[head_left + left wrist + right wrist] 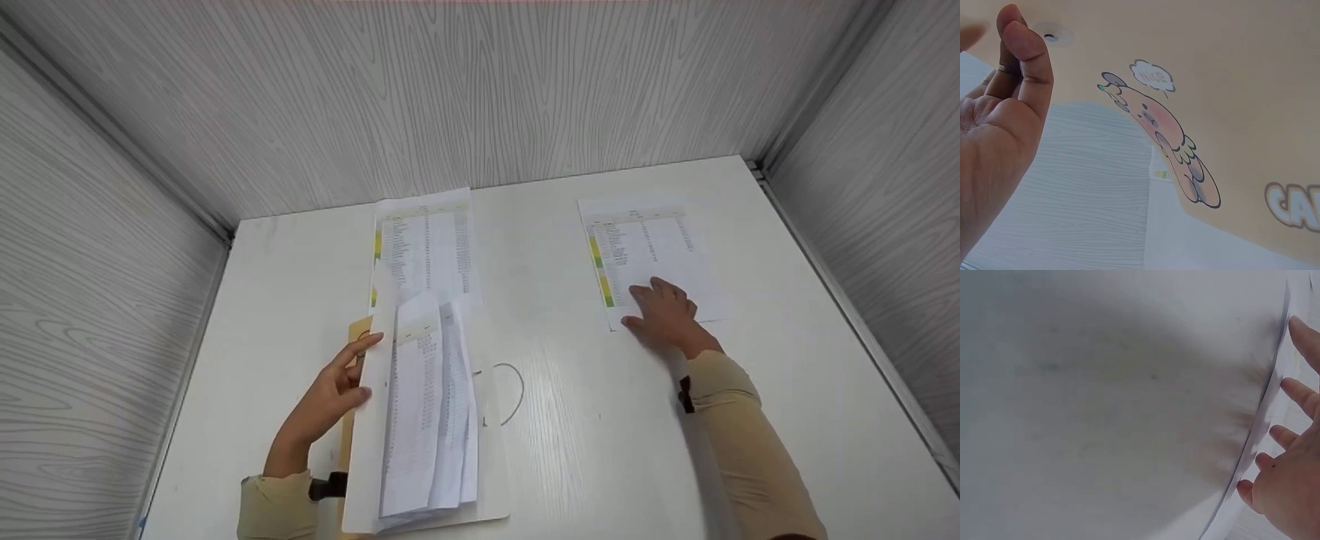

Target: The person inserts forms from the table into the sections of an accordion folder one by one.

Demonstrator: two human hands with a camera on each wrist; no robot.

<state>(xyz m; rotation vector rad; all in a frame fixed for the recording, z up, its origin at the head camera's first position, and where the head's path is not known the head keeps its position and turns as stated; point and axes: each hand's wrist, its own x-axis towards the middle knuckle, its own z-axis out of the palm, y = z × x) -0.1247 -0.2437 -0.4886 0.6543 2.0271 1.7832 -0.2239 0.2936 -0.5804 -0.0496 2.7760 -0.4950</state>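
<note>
A tan cartoon-printed folder (1224,112) stands partly open at the front left. Several loose printed sheets (416,420) fan out inside it. My left hand (322,397) holds the raised front cover (369,450) by its left edge, with thumb and fingers at that edge. Over on the right, my right hand (664,311) rests on the lower part of a printed sheet (660,262) with yellow and green marks down its left side. In the right wrist view its spread fingertips touch white paper (1275,399) along an edge.
Another printed sheet (427,247) lies flat behind the folder, near the back wall (480,97). A curved black line (521,390) is seen on the white table (570,450) beside the folder. Grey wood-grain panels enclose the table at the back and both sides.
</note>
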